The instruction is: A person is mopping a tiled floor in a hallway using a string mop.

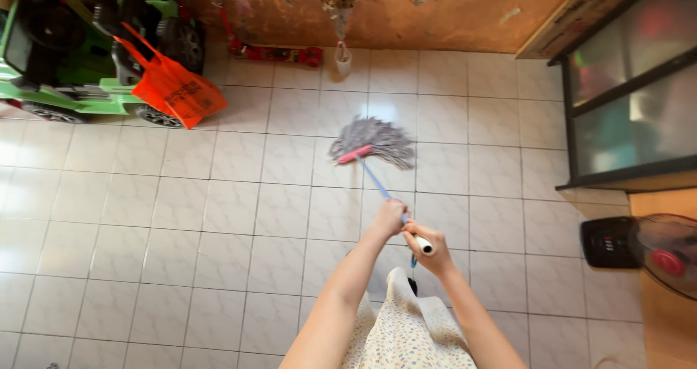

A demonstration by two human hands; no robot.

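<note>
Hands [410, 232] on mop [374, 145] (tiled floor [218, 216])

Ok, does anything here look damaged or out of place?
The wall along the tiled floor looks stained and patchy, its surface worn. Otherwise nothing stands out: both hands, left hand and right hand, grip the mop.

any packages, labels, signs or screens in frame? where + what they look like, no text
Orange bag: upper left, hanging off the green ride-on toy car; flat, roughly square, with dark print on its face.
Fan base panel: right edge, beside the red-hubbed fan; black block with small pale markings.
No signs or screens show. Both hands, left and right, grip the mop handle.
</note>
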